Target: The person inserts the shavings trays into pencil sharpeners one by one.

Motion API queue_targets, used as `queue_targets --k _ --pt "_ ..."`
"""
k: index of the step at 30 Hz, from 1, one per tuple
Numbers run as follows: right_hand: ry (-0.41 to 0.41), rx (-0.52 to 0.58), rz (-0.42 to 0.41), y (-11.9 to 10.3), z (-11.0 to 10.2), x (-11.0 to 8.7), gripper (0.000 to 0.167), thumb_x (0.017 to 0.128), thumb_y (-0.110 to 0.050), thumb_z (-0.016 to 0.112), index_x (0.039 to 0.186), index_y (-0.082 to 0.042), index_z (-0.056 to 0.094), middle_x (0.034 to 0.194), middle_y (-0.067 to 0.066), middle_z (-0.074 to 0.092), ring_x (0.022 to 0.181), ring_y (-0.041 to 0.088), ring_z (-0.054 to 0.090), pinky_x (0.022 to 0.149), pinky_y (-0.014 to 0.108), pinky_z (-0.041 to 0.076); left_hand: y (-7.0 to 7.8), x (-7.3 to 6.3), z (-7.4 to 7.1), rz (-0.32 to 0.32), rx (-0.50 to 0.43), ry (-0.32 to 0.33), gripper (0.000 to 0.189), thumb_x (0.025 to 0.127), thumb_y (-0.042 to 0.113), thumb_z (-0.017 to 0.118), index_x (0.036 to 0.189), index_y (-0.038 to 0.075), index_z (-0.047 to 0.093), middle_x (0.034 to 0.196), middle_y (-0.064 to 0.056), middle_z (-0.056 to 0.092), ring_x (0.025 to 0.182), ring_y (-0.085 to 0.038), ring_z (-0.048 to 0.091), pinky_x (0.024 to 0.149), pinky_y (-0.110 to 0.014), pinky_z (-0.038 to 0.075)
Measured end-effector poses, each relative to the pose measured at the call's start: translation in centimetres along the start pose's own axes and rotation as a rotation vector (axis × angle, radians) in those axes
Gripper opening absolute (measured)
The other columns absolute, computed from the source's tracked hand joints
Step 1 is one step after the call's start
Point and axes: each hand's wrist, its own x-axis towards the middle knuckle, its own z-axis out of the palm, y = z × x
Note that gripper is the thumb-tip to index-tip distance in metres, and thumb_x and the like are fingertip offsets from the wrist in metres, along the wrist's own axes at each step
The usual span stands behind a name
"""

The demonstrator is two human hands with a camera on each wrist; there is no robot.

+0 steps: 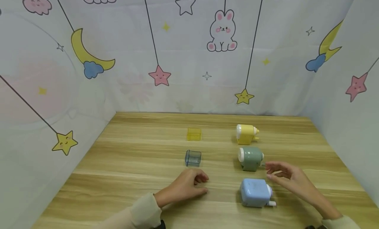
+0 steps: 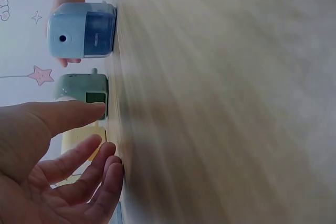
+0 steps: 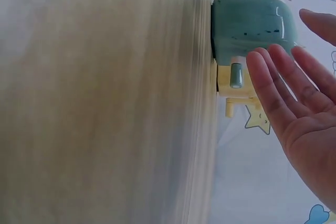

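Three crank pencil sharpeners stand in a column on the right of the table: a yellow sharpener (image 1: 245, 134) at the back, a green sharpener (image 1: 251, 159) in the middle and a blue sharpener (image 1: 255, 193) nearest. In the left wrist view, a darker blue translucent drawer (image 2: 98, 34) sits in the blue sharpener. My right hand (image 1: 291, 180) hovers beside the green and blue sharpeners, fingers loosely bent, holding nothing. Left of the sharpeners, my left hand (image 1: 188, 184) hangs low over the table with relaxed fingers, near a grey-blue transparent drawer (image 1: 193, 158).
A yellow transparent drawer (image 1: 194, 134) lies behind the grey-blue one, left of the yellow sharpener. The wooden table (image 1: 142, 143) is enclosed at the back and sides by white cloth (image 1: 189, 94) printed with stars, moons and rabbits.
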Motion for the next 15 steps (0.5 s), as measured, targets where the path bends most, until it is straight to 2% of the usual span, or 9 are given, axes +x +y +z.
queue_targets --k 4,9,15 --pt "0.027 -0.046 -0.013 0.2 0.0 0.4 0.036 0.088 0.003 0.073 0.122 0.007 0.063 0.103 0.018 0.070 0.088 0.013 0.068 0.075 0.022 0.057 -0.6 -0.2 -0.6 0.014 0.043 0.032 0.023 0.084 0.011 0.081 0.103 0.004 0.071 0.097 -0.003 0.070 0.087 -0.012 0.064 0.077 -0.024 0.055" --pt "0.041 -0.066 -0.029 0.5 -0.1 0.9 0.037 0.085 0.004 0.075 0.120 0.006 0.064 0.103 0.020 0.069 0.086 0.014 0.068 0.073 0.023 0.058 -1.3 -0.5 -1.5 -0.007 0.042 0.075 0.025 0.082 0.013 0.084 0.100 0.003 0.071 0.094 -0.005 0.070 0.085 -0.017 0.065 0.074 -0.027 0.056" --pt "0.042 -0.075 -0.038 1.0 -0.2 1.6 0.040 0.082 0.005 0.078 0.120 0.005 0.065 0.107 0.020 0.069 0.088 0.018 0.069 0.072 0.024 0.058 -2.0 -1.0 -2.5 -0.032 0.075 0.193 0.026 0.080 0.016 0.086 0.094 0.003 0.067 0.088 -0.004 0.067 0.080 -0.019 0.064 0.069 -0.026 0.055"
